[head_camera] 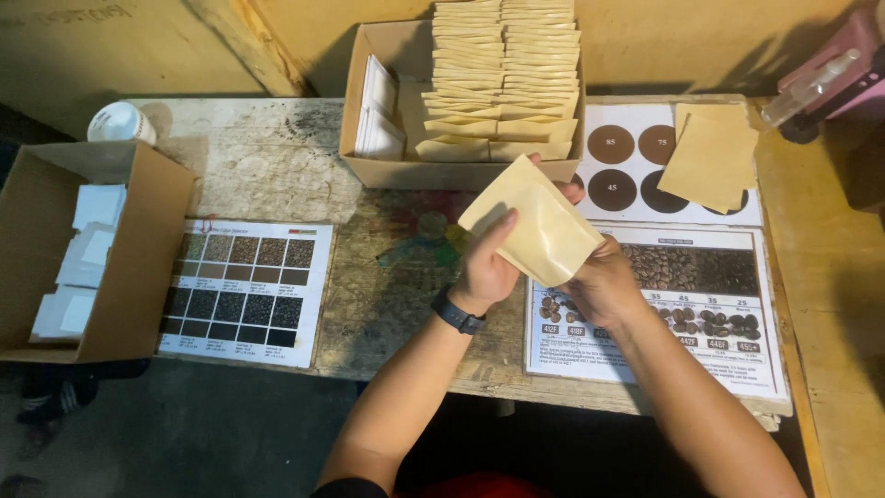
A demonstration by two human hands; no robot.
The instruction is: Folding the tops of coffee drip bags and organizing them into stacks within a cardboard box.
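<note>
Fingers of left hand (484,267) and right hand (599,281) are gripping a flat tan paper pouch (533,226), tilted, above the tabletop (267,157), just before the pouch-filled cardboard box (387,171). Printed charts (244,290) are lying at both sides; open room in between.

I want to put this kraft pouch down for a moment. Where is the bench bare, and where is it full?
Both hands, left hand and right hand, hold the pouch. Bare bench lies between the white cup and the pouch-filled box, and in front of that box, between the two charts. Crowded: the right side, covered by printed sheets and loose pouches.
</note>
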